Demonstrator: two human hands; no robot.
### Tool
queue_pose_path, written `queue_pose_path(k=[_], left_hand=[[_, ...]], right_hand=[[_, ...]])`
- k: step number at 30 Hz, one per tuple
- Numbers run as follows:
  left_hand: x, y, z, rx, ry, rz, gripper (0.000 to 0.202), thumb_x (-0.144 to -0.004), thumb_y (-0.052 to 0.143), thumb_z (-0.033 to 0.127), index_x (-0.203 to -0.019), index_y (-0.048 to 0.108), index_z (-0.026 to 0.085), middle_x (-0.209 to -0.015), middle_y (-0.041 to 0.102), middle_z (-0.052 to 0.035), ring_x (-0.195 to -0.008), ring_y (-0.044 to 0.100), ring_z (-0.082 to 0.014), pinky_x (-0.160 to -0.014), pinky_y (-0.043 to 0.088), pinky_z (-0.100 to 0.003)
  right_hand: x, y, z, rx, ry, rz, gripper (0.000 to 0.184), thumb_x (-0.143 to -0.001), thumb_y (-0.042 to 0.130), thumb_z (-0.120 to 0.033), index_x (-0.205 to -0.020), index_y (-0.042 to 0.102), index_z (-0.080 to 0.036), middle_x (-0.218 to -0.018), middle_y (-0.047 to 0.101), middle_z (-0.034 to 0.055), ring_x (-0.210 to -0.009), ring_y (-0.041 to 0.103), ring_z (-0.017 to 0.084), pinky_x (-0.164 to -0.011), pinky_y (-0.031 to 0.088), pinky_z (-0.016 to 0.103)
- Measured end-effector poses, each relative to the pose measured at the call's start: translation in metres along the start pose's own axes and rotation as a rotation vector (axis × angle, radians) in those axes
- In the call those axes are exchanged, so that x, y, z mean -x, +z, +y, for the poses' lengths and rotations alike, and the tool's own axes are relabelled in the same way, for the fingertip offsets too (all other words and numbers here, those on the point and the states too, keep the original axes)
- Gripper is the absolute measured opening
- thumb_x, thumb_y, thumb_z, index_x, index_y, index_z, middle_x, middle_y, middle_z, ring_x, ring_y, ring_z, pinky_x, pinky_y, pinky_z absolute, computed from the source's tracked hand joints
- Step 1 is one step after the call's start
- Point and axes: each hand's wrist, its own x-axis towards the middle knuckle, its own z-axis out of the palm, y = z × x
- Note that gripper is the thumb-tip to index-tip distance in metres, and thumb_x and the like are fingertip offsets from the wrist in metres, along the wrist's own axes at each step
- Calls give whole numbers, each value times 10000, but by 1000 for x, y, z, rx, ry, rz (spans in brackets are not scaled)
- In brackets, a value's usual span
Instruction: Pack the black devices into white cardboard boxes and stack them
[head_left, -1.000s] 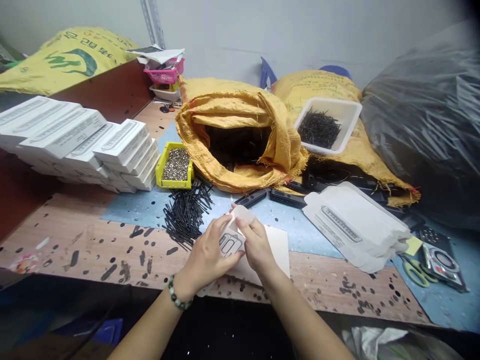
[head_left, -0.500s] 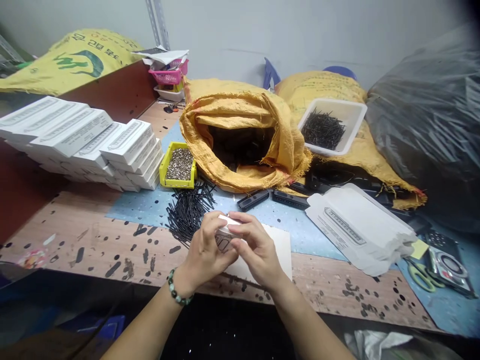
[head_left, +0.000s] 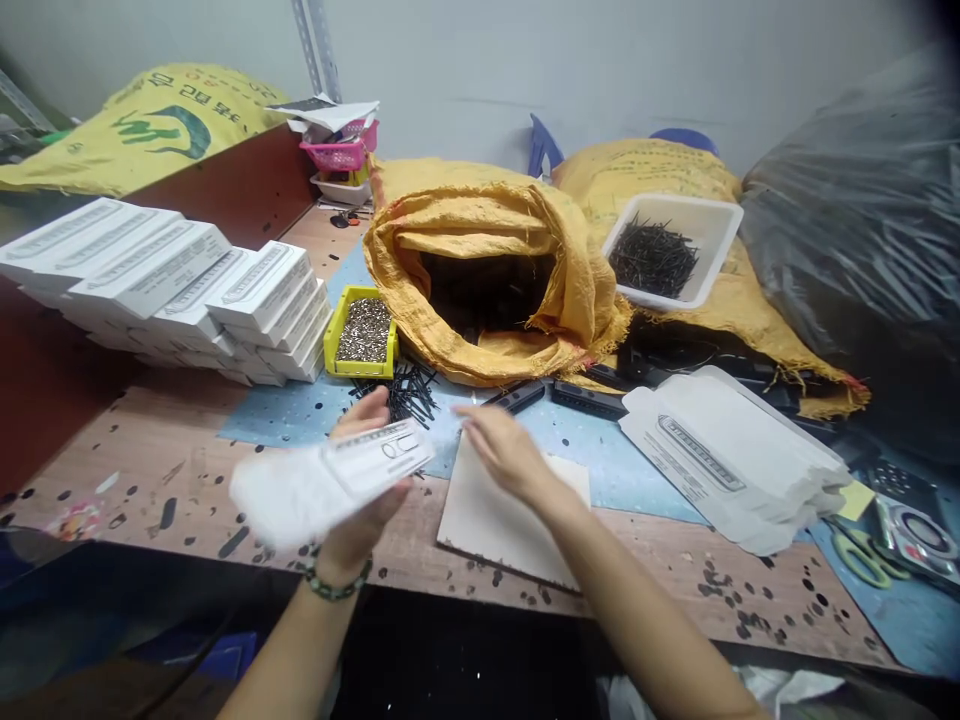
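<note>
The left hand's (head_left: 366,522) fingers hold the white printed carton (head_left: 369,466), squared into shape near the worktop's (head_left: 300,535) front edge; its left end is too blurred to judge. The right hand's (head_left: 506,447) fingers reach out loosely, seemingly empty, above the white board (head_left: 487,525). Toward the worktop's left edge, formed cartons (head_left: 259,290) stand stacked; toward its right edge, flat carton blanks (head_left: 739,425) lie unfolded.

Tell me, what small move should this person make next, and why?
Probably move the right grip toward the nearest black piece: that grip looks empty, and the piece lies just beyond it on the worktop, while the left grip holds the white carton.
</note>
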Motion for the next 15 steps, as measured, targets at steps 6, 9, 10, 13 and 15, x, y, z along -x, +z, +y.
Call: queue_pose_path(k=[6,9,10,13,15], left_hand=[[-6,-37,0,-560,-430,-347,541,-740,671,417,-1209,493,214,-1101,629,-98,-910,642,-268,-692,545,-369],[-3,-35,-8,-830,-311,-441,487,-742,636,324,-1202,510,227,-1267,559,-98,-1002,617,-294,-755,530,-394],[-3,-33,-11,-860,-272,-449,453,-740,624,292,-1177,527,226,-1297,541,-93,-1023,611,-294,-787,524,-398],[-5,-29,-15,-829,-217,-404,433,-743,614,256,-1168,528,232,-1218,600,-70,-1040,609,-269,-888,497,-402],[-9,-32,-15,-827,-179,-330,465,-743,627,263,-1194,514,234,-1179,627,-66,-1078,594,-266,-995,434,-444]], right_hand=[[-18,-40,38,422,76,49,417,-696,503,-75,-1101,571,-147,-1043,645,151,-1045,556,319,-897,424,471],[-17,-35,16,185,71,332,615,-765,446,-189,-1353,267,-165,-1175,576,150,-1036,577,270,-835,481,407],[-16,-28,5,32,33,421,652,-790,413,-216,-1387,155,-186,-1214,554,145,-1042,585,250,-833,491,392],[-19,-1,-29,-341,-135,396,649,-813,423,-253,-1385,116,-243,-1226,551,111,-1059,596,214,-881,495,373],[-25,13,-42,-335,-219,199,506,-829,466,-252,-1316,329,-248,-1224,544,95,-1120,563,207,-956,459,373]])
